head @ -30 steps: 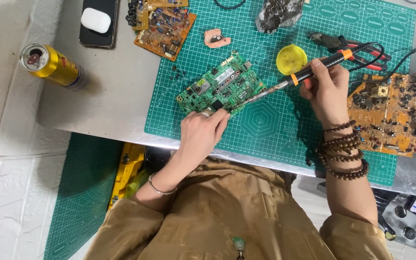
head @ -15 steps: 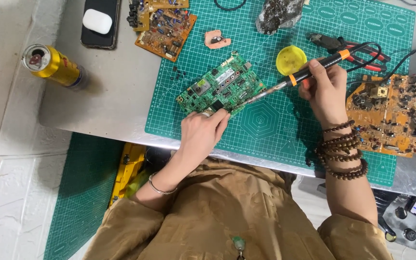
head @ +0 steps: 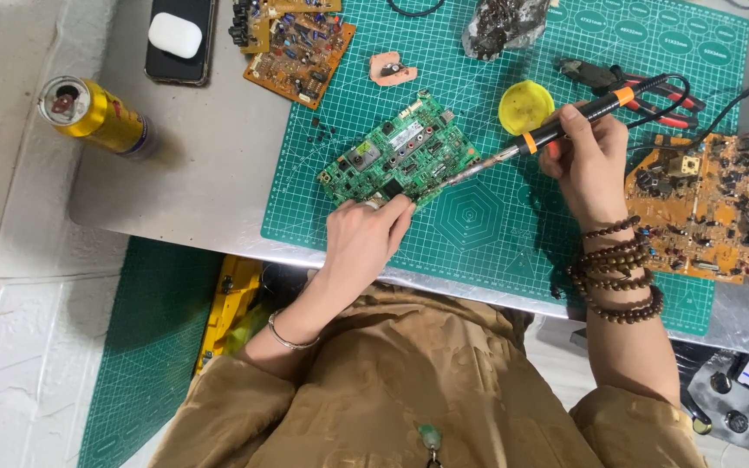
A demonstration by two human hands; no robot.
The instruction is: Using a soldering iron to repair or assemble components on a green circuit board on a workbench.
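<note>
A green circuit board [head: 400, 149] lies on a green cutting mat [head: 513, 217] on the grey table. My left hand [head: 364, 238] presses on the board's near edge, fingers closed over it. My right hand [head: 587, 165] grips a black soldering iron with orange bands [head: 565, 126]. The iron's metal tip touches the right edge of the green board. Bead bracelets wrap my right wrist.
A yellow round tin [head: 525, 106] and red-handled pliers [head: 643, 87] lie behind the iron. An orange-brown circuit board [head: 704, 208] sits at the right, another [head: 296, 43] at the back. A yellow can [head: 97, 117], a phone with a white earbud case [head: 177, 36] stand at left.
</note>
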